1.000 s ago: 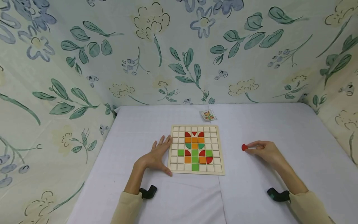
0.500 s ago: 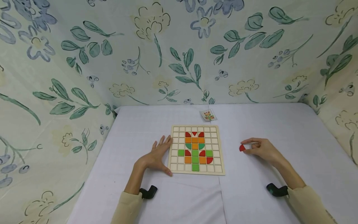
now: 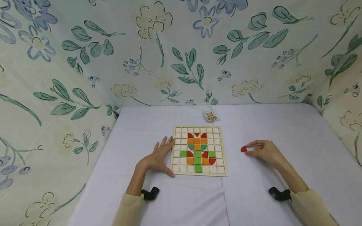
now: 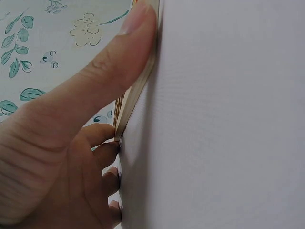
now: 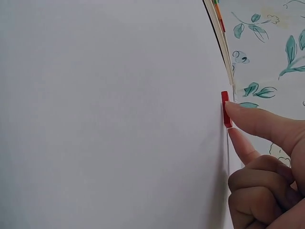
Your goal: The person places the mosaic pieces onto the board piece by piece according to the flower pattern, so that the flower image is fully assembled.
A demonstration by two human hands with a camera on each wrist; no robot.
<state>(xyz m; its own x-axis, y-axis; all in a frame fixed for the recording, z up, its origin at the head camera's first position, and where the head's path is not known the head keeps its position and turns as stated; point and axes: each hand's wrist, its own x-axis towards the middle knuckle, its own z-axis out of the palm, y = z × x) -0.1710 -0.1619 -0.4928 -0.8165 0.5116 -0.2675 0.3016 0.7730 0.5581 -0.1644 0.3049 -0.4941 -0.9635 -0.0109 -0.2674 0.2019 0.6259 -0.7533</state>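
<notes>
A square wooden grid board [image 3: 223, 157] lies on the table, with red, orange and green tiles set into its cells in a tulip shape. My left hand [image 3: 155, 158] is spread at the board's left side, fingertips and thumb touching its edge; the left wrist view shows the thumb [image 4: 109, 67] along the wooden rim. Off to the right of the board, my right hand [image 3: 266, 152] pinches a small red quarter-round tile [image 3: 243, 149] between thumb and forefinger. In the right wrist view this red tile [image 5: 226, 109] shows edge-on, low over the cloth.
Behind the board lies a small pattern card [image 3: 211, 116] with a similar tulip picture. White cloth [image 3: 192, 201] covers the table, creased in front of the board. A flowered curtain [image 3: 181, 56] hangs at the back and sides.
My right hand has shifted slightly left towards the board, and the red tile has turned between its fingers. The left hand and the board have stayed put.
</notes>
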